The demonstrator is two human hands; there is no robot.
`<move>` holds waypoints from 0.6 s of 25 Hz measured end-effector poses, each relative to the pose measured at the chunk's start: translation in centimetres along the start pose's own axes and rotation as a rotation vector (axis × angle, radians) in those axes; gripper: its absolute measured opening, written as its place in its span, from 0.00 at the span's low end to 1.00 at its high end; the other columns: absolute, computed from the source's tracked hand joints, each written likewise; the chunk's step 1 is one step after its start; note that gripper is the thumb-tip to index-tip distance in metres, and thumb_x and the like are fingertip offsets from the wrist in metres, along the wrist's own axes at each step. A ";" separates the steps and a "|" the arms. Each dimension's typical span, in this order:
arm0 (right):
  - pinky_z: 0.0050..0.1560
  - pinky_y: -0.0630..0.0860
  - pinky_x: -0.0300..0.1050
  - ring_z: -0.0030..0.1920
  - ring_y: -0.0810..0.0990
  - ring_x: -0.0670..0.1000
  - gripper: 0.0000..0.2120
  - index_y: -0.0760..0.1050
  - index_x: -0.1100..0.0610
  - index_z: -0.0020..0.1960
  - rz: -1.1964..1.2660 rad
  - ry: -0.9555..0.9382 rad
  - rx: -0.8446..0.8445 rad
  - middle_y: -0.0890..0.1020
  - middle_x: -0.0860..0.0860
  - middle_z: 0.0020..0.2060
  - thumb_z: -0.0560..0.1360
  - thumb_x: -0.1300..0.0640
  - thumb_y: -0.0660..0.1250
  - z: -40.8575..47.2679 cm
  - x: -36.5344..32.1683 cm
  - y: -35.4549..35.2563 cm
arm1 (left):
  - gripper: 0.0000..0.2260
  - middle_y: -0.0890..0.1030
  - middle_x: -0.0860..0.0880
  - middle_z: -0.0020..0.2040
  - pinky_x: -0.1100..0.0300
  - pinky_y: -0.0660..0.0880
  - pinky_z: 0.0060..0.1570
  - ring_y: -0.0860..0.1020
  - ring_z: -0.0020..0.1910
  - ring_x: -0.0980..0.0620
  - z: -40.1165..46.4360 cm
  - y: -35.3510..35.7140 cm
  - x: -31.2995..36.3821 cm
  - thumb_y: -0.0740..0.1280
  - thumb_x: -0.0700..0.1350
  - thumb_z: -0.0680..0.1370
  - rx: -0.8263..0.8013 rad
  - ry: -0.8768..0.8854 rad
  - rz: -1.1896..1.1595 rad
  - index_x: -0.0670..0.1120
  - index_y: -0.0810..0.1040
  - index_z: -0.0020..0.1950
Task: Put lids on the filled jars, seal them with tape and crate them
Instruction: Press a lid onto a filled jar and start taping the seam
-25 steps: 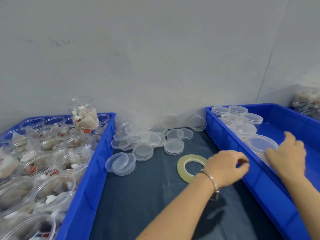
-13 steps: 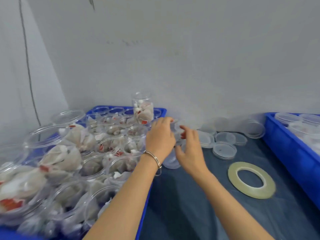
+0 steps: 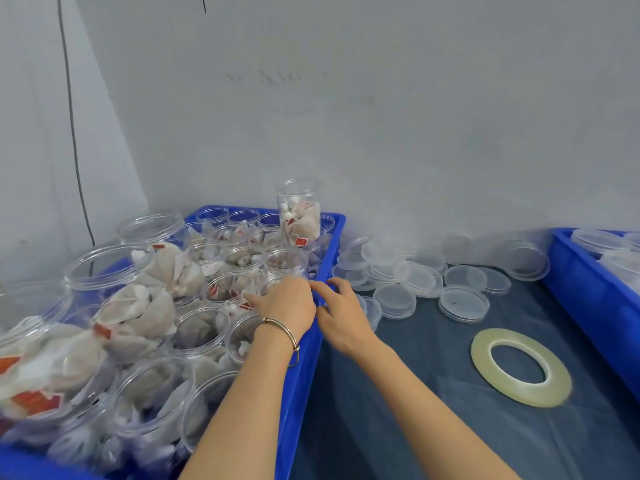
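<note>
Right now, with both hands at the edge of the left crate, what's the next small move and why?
Probably close the left hand around the open jar under its fingers and lift it out. The jars there are filled but lidless, the right hand holds nothing that I can see, and the loose lids and tape roll wait on the mat.

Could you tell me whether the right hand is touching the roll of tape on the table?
Apart. The head view shows the right hand by the blue crate's rim, with bare dark table cover between it and the tape roll.
</note>
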State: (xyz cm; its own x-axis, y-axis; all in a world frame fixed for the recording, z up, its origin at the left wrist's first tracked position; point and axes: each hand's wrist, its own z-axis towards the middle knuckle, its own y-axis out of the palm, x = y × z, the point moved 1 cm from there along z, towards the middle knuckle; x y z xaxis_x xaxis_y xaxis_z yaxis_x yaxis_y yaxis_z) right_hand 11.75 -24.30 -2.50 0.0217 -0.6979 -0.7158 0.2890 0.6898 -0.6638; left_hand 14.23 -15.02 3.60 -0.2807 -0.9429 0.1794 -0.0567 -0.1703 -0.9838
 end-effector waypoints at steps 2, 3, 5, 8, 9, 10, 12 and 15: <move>0.71 0.61 0.52 0.73 0.58 0.55 0.23 0.64 0.46 0.72 0.048 -0.028 0.012 0.60 0.56 0.72 0.79 0.59 0.56 0.1 -0.8 -0.4 | 0.10 0.71 0.47 0.60 0.37 0.62 0.65 0.75 0.55 0.48 -0.3 -0.7 0.1 0.58 0.41 0.80 0.102 0.014 0.045 0.48 0.75 0.57; 0.71 0.61 0.50 0.72 0.59 0.54 0.23 0.62 0.45 0.73 0.098 -0.068 0.031 0.61 0.54 0.71 0.79 0.57 0.57 0.1 -1.4 -0.9 | 0.10 0.69 0.48 0.61 0.39 0.63 0.64 0.74 0.56 0.49 -0.4 -1.2 0.2 0.58 0.42 0.81 0.182 0.034 0.034 0.48 0.75 0.59; 0.69 0.61 0.43 0.71 0.62 0.47 0.25 0.60 0.45 0.73 0.216 -0.193 0.067 0.65 0.48 0.70 0.79 0.57 0.60 -0.2 -2.7 -2.6 | 0.11 0.69 0.48 0.61 0.44 0.66 0.62 0.71 0.59 0.49 -0.7 -2.3 0.4 0.55 0.45 0.83 0.397 0.106 -0.049 0.46 0.74 0.60; 0.67 0.65 0.36 0.69 0.65 0.42 0.33 0.56 0.42 0.72 0.381 -0.322 0.090 0.68 0.45 0.69 0.73 0.60 0.67 -1.4 -3.2 -5.7 | 0.10 0.74 0.43 0.54 0.44 0.69 0.54 0.73 0.54 0.43 -1.9 -3.6 2.2 0.57 0.42 0.82 0.734 0.367 -0.207 0.40 0.78 0.53; 0.65 0.68 0.38 0.68 0.69 0.44 0.37 0.55 0.41 0.71 0.403 -0.328 0.129 0.70 0.46 0.67 0.70 0.62 0.69 -1.9 -2.8 -6.6 | 0.09 0.75 0.42 0.51 0.42 0.70 0.51 0.74 0.52 0.41 -2.4 -3.7 3.4 0.59 0.40 0.80 0.773 0.447 -0.292 0.38 0.78 0.50; 0.62 0.71 0.39 0.63 0.73 0.45 0.40 0.53 0.42 0.70 0.414 -0.307 0.193 0.74 0.45 0.62 0.69 0.65 0.70 -2.5 -2.0 -7.4 | 0.09 0.75 0.41 0.50 0.42 0.71 0.50 0.73 0.51 0.41 -3.0 -3.4 5.0 0.59 0.39 0.80 0.733 0.504 -0.386 0.38 0.78 0.48; 0.53 0.73 0.32 0.51 0.79 0.39 0.42 0.50 0.46 0.72 0.419 -0.200 0.341 0.79 0.41 0.50 0.70 0.68 0.71 -4.2 0.6 -8.7 | 0.11 0.74 0.43 0.51 0.43 0.71 0.52 0.72 0.52 0.42 -4.2 -1.6 8.6 0.58 0.41 0.81 0.521 0.593 -0.494 0.39 0.78 0.49; 0.52 0.71 0.27 0.53 0.76 0.32 0.46 0.50 0.49 0.75 0.493 0.035 0.455 0.78 0.41 0.56 0.69 0.65 0.75 -8.2 5.4 -9.7 | 0.11 0.73 0.48 0.58 0.48 0.70 0.58 0.70 0.59 0.48 -5.3 2.7 12.1 0.59 0.48 0.81 0.311 0.694 -0.548 0.43 0.76 0.55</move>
State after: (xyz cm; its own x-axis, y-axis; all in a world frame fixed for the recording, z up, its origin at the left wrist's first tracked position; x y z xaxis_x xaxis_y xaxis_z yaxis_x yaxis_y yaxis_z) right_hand 1.25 -33.18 -1.75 0.2260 -0.3101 -0.9234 0.6279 0.7711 -0.1052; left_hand 5.60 -25.37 3.16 -0.8053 -0.3442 0.4828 -0.1193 -0.7035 -0.7006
